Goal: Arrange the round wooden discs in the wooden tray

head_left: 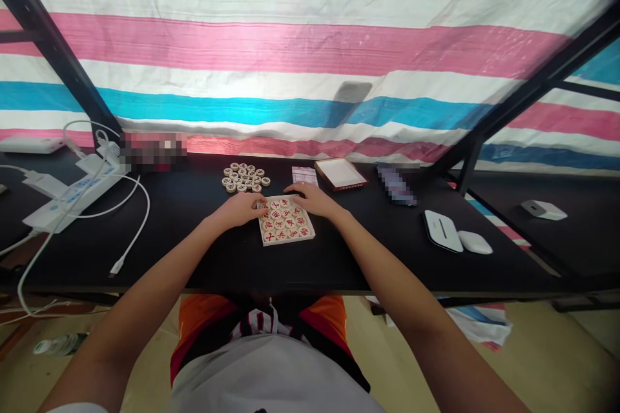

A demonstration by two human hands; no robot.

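A shallow white tray (289, 242) lies flat on the desk in front of me. Round Chinese chess pieces (289, 223) with red characters fill it in rows. My left hand (242, 209) closes around the tray's far left corner, its fingertips over the edge beside a piece. At the far right corner, my right hand (316, 200) has its fingers curled over the rim. Behind the tray, a loose cluster of pieces with dark characters (245, 177) rests on the desktop, with one red-marked piece at its near edge. The fingers partly hide the corner pieces.
An open brown-rimmed box lid (340, 174) and a pink-and-white printed sheet (304, 175) lie behind my right hand. Farther right are a phone (397, 186), a white device (442, 231) and a white case (475, 242). A power strip (72, 197) with cables (140, 219) occupies the left.
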